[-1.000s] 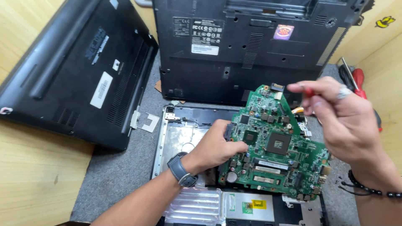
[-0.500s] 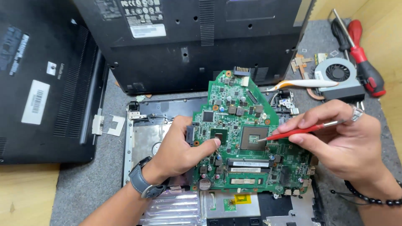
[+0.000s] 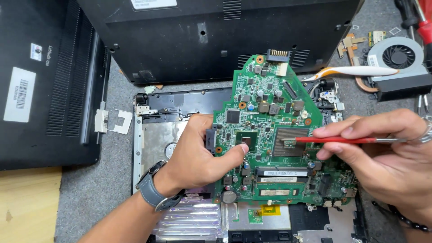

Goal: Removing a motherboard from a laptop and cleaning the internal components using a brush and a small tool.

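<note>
A green laptop motherboard point(image 3: 270, 112) is held up over an opened laptop base point(image 3: 157, 135). My left hand point(image 3: 198, 155), with a grey watch on the wrist, grips the board's left edge, thumb pressed near a small square chip. My right hand point(image 3: 382, 153) pinches a thin red-handled tool point(image 3: 337, 140) like a pen. Its tip rests on the larger grey chip point(image 3: 290, 141) right of the board's centre.
Two black laptop bottoms lie nearby, one at the left point(image 3: 45, 81), one at the back point(image 3: 202, 36). A cooling fan with copper heat pipe point(image 3: 396, 58) and red-handled screwdrivers point(image 3: 423, 22) sit at the top right on grey matting point(image 3: 99, 198). A wooden tabletop point(image 3: 27, 207) shows at the lower left.
The view has closed in on the board. My right hand lowered the red tool from above the board down onto the large grey chip. My left hand keeps its hold.
</note>
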